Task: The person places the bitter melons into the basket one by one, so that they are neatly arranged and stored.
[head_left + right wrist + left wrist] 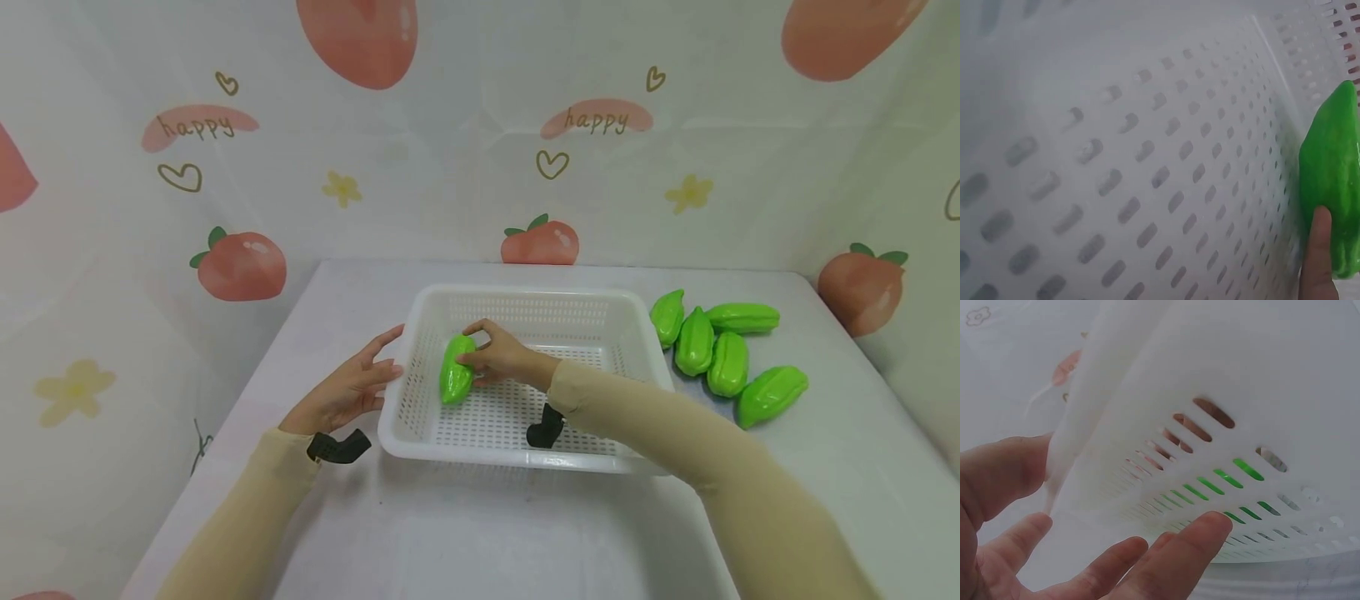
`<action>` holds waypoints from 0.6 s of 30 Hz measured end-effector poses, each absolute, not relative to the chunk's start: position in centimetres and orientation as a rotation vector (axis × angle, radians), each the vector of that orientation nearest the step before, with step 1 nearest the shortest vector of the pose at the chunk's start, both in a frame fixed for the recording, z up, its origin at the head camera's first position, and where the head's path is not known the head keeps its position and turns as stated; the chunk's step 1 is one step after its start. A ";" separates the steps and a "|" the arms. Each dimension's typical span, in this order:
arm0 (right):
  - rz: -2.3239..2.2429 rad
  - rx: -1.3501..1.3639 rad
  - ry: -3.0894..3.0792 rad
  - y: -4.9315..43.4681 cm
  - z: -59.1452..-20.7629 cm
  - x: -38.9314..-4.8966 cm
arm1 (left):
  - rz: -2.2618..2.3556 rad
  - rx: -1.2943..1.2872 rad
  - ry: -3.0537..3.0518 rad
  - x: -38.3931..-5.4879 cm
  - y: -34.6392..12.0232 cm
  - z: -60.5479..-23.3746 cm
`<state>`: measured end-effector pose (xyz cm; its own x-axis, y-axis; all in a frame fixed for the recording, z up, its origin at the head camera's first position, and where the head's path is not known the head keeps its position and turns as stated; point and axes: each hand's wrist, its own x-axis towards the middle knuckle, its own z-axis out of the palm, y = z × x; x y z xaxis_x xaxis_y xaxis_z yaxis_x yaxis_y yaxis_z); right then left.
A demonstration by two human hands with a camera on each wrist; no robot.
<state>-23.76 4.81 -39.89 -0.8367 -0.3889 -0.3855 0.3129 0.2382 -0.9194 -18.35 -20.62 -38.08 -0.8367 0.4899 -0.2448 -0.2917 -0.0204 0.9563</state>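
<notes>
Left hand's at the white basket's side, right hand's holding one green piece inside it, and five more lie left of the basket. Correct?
Not quite: the five other green pieces lie right of the white basket, as the head view shows. The left hand is at its side and the right hand holds one green piece inside.

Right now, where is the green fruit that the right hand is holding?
In the head view, the green fruit is inside the white basket, towards its left end, held by the right hand; the left hand touches that end.
</notes>
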 end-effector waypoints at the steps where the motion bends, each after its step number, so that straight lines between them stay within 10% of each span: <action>1: -1.649 -0.074 1.970 4.8 -39.9 -23.7 | 1.906 0.208 1.731 -18.3 -20.6 -38.1; 18: -1.641 -0.105 1.950 4.2 -39.7 -23.5 | 1.911 0.198 1.733 -18.3 -20.6 -38.0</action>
